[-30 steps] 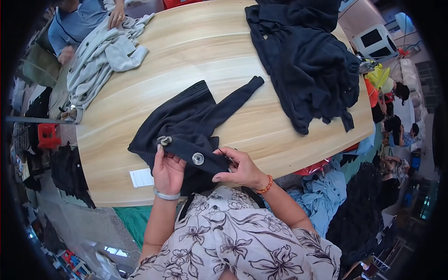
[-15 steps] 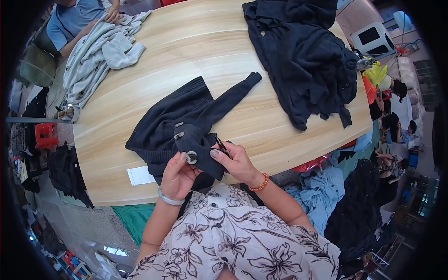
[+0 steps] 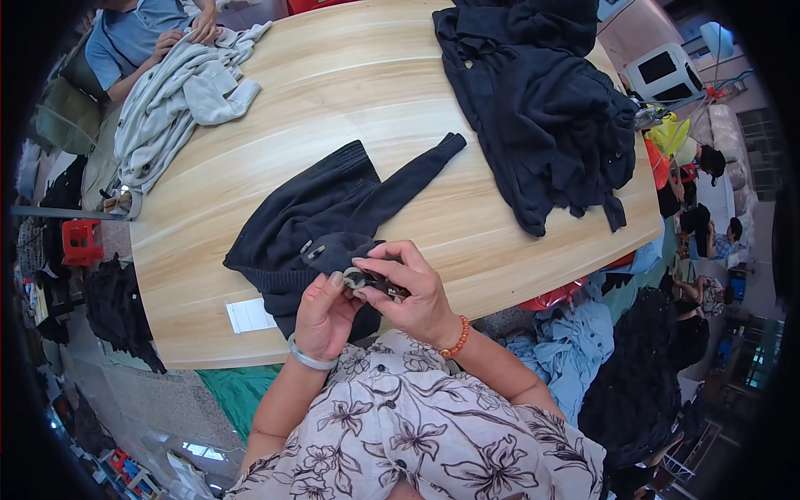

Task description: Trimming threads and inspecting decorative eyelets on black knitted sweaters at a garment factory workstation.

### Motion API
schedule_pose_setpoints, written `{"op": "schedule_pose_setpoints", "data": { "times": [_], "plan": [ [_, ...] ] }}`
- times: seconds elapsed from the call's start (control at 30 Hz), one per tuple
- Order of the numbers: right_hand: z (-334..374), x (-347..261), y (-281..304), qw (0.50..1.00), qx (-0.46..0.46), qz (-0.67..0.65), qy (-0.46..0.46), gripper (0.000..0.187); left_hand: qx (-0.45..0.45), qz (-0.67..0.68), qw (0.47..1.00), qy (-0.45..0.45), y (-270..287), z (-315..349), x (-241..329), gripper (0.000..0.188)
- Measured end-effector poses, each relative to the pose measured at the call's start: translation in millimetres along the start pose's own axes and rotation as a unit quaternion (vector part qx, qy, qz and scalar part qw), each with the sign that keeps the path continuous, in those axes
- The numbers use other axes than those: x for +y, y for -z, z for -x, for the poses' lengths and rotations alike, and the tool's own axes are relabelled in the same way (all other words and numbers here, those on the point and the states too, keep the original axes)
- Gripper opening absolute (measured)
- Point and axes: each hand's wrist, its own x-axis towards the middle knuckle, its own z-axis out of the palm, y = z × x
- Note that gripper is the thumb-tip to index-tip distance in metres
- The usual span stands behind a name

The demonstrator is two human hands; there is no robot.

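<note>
A navy knit cardigan (image 3: 312, 200) lies on the table in front of me, one sleeve stretched toward the far right. At its near edge my left hand (image 3: 322, 317) is closed, thumb and fingers pinching the fabric beside a large pale round button (image 3: 352, 277). My right hand (image 3: 415, 292) is wrapped round small dark thread snips (image 3: 385, 286), and its fingertips meet the button. Blades and fabric are partly hidden behind the fingers. Two more pale buttons (image 3: 313, 251) show on the cardigan just beyond my hands.
A heap of navy knitwear (image 3: 550, 117) covers the far right of the wooden table (image 3: 392, 92). Across at far left, a co-worker (image 3: 137, 42) handles a pale grey cardigan (image 3: 183, 92). A white paper slip (image 3: 250, 316) lies near the front edge. Light blue garments (image 3: 567, 342) hang beside me on the right.
My right hand has moved left and turned, bringing the snips to the button. The bunched fabric around the button is now mostly covered by my fingers. My left hand stays nearly in place.
</note>
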Motion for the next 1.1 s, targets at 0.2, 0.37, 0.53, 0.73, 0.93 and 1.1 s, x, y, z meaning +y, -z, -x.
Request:
{"op": "schedule_pose_setpoints", "data": {
  "times": [0.2,0.37,0.53,0.73,0.93,1.1],
  "plan": [
    [-1.3,6.0,0.3,0.999,0.021,-0.023,0.011,0.033,0.031,-0.046,0.998,0.013,-12.0,0.7,-0.6,0.014],
    [-1.6,10.1,7.9,0.999,0.002,-0.008,0.043,0.041,0.040,-0.089,0.995,-0.022,-9.7,2.9,-1.9,0.018],
    [0.9,7.5,16.6,0.999,-0.021,0.018,0.047,0.044,0.041,-0.147,0.986,-0.069,-7.0,4.6,-9.7,0.012],
    [14.6,6.2,12.4,0.992,0.039,0.063,0.098,0.035,0.062,-0.221,0.968,-0.097,-10.4,5.8,-15.4,0.018],
    [12.2,-0.5,6.7,0.994,0.084,-0.001,0.071,0.027,0.043,-0.205,0.972,-0.104,-13.4,4.6,-15.4,0.018],
    [8.4,-1.3,4.2,0.994,0.084,-0.007,0.071,0.018,0.059,-0.262,0.951,-0.153,-18.4,6.5,-15.3,0.016]
  ]
}}
